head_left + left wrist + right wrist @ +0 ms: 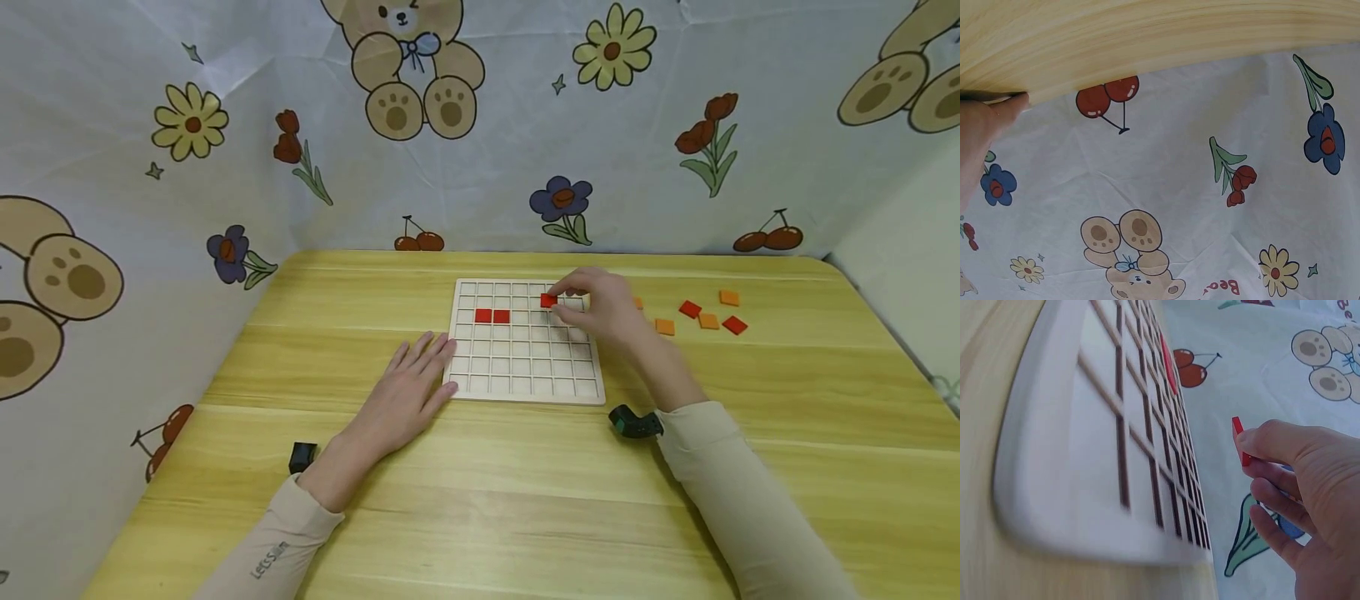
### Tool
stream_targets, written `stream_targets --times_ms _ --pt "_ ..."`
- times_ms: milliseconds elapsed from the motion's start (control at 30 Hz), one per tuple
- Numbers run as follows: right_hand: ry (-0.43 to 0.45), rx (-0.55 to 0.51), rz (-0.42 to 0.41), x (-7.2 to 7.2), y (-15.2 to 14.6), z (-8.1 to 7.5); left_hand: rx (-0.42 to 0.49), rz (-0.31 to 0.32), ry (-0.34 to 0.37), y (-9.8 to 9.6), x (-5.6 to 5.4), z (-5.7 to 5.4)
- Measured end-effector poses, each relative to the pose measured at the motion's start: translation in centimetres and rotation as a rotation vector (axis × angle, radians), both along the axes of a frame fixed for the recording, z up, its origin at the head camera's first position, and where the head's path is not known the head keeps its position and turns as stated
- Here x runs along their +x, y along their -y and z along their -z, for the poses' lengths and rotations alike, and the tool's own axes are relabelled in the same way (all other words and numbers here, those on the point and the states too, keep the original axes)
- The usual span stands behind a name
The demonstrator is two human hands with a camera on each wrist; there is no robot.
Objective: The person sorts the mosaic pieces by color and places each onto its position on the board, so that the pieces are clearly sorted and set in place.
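A pale wooden grid board [525, 402] with square cells lies on the table. Two red square tiles [492, 317] sit side by side in its upper left part. Above the board's upper right cells, my right hand [603, 308] pinches another red tile [1239, 442] between thumb and fingers; the right wrist view shows that tile held off the board. My left hand [408, 396] lies flat with fingers extended, its fingertips touching the board's left edge. Only a small part of the left hand [985, 134] shows in the left wrist view.
Right of the board lie several loose tiles, among them an orange tile [729, 297] and a red tile [735, 325]. The wooden table [480, 500] meets a patterned cloth [495, 167] at the back and left. Black wrist devices [636, 422] are on both wrists.
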State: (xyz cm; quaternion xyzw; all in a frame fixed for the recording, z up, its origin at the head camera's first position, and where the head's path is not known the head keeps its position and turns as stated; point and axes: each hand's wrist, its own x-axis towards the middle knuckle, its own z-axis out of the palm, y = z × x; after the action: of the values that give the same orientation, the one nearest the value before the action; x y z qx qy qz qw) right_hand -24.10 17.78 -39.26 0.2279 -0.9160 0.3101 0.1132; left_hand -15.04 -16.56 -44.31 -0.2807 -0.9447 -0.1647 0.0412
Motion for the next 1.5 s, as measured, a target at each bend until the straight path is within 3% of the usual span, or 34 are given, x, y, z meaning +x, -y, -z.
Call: stream_targets --times_ms 233,500,867,1267,1500 --pt "0.049 -0.005 -0.037 -0.6 2.7 0.1 0.006 -0.005 -0.015 0.3 -0.1 0.1" --pt "0.088 0.032 -0.049 -0.5 3.2 1.7 0.01 -0.001 -0.006 0.1 -0.1 -0.1" --pt "0.057 0.057 -0.058 0.5 2.7 2.4 -0.001 0.014 -0.016 -0.5 -0.1 0.2" --pt "-0.004 0.229 -0.123 2.1 3.6 2.0 -0.009 0.005 -0.008 -0.4 -0.1 0.1" --pt "-0.015 0.236 -0.116 2.2 4.1 2.1 -0.001 0.002 -0.021 0.0 0.0 0.2"
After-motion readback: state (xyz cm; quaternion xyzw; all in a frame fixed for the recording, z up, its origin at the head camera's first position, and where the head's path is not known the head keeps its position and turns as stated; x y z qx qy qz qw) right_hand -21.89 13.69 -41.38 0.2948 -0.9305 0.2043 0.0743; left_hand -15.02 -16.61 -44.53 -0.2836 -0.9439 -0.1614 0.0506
